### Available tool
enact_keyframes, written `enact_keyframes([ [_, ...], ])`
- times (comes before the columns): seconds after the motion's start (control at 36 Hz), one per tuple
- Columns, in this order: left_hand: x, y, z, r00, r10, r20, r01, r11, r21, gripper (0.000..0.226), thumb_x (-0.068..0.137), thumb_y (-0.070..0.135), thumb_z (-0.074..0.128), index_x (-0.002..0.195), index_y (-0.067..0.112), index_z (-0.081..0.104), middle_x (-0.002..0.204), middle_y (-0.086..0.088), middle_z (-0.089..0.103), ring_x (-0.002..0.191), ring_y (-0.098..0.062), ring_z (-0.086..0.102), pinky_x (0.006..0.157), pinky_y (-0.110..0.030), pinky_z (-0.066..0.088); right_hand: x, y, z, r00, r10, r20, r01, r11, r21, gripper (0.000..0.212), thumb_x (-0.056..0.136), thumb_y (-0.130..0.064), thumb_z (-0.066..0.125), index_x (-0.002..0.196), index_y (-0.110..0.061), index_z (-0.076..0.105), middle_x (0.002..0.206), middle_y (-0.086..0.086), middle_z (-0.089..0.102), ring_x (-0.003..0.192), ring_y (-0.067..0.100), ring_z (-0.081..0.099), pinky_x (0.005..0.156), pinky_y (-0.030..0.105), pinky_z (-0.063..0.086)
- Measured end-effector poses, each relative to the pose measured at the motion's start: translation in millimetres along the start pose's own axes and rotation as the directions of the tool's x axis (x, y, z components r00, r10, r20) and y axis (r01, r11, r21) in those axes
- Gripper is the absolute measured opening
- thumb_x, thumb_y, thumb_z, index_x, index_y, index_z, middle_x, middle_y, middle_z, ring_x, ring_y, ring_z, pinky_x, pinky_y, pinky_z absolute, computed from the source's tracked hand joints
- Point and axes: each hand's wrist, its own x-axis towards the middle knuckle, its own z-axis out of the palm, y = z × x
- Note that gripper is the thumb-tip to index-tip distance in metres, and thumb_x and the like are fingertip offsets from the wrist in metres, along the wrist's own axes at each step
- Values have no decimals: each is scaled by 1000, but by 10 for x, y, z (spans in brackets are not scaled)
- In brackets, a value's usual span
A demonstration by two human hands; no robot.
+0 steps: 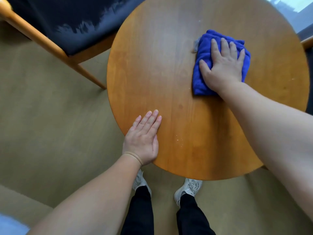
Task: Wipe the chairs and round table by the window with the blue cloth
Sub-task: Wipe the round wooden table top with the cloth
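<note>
I see the right hand (223, 65) lying flat on the blue cloth (200, 82), fingers slightly spread, pressing it onto the far right part of the round table (183, 102). The hand hides much of the cloth. A greyish scrap (196, 43) pokes out at the cloth's left edge; I cannot tell what it is. The left hand (142, 141) rests flat at the table's near left rim, fingers together. The chair (55, 21) is cut off, with only part of its dark seat and wooden frame showing.
</note>
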Motion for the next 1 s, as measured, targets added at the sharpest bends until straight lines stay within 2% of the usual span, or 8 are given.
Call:
enact_keyframes([
  [0.11, 1, -2, 0, 1000, 3, -17, -4, 1000, -18, 55, 85, 22, 39, 138, 8, 45, 147, -8, 38, 138, -20, 31, 113, -41, 23, 31, -120, -6, 1000, -12, -2, 12, 1000, -6, 70, 92, -54, 28, 153, -22, 13, 160, 10, 11, 147, 32, 6, 117, 53, -4],
  [0.33, -41, -1, -18, 995, -57, -79, 49, 994, -100, 55, 80, 19, 42, 133, 9, 52, 143, -6, 45, 135, -20, 37, 112, -43, 26, -393, -311, 87, 979, -200, 43, 201, 979, -30, 73, 90, -57, 25, 153, -23, 13, 160, 7, 13, 147, 31, 8, 117, 52, -4],
  [0.5, -35, 23, -31, 990, -90, -111, 69, 982, -178, 52, 78, 13, 41, 127, 2, 55, 138, -14, 49, 132, -25, 41, 111, -43, 27, -1124, -437, 258, 958, -288, 16, 287, 958, 21, 71, 88, -54, 32, 150, -19, 28, 156, 10, 28, 143, 34, 21, 116, 54, 3],
  [0.75, -434, -242, -173, 980, -187, -67, 168, 961, -220, 48, 85, 15, 33, 126, -1, 52, 138, -16, 48, 132, -26, 37, 117, -35, 14, -2059, -581, 431, 937, -334, 97, 334, 942, 14, 69, 91, -54, 33, 150, -19, 26, 157, 9, 24, 145, 33, 17, 116, 53, 1],
  [0.86, -706, -401, -264, 973, -229, -30, 218, 953, -209, 49, 84, 15, 32, 125, 0, 54, 135, -15, 51, 129, -25, 40, 116, -31, 14, -2334, -720, 465, 918, -367, 149, 371, 929, 4, 71, 90, -57, 35, 150, -19, 27, 157, 10, 25, 144, 33, 18, 115, 54, 4],
  [1.0, -902, -532, -373, 960, -281, 0, 274, 935, -224, 50, 81, 16, 32, 121, 0, 57, 130, -14, 56, 125, -25, 46, 113, -31, 20, -2378, -796, 422, 852, -478, 214, 490, 871, -4, 74, 89, -62, 33, 149, -19, 29, 156, 10, 27, 145, 34, 18, 114, 55, 5],
])
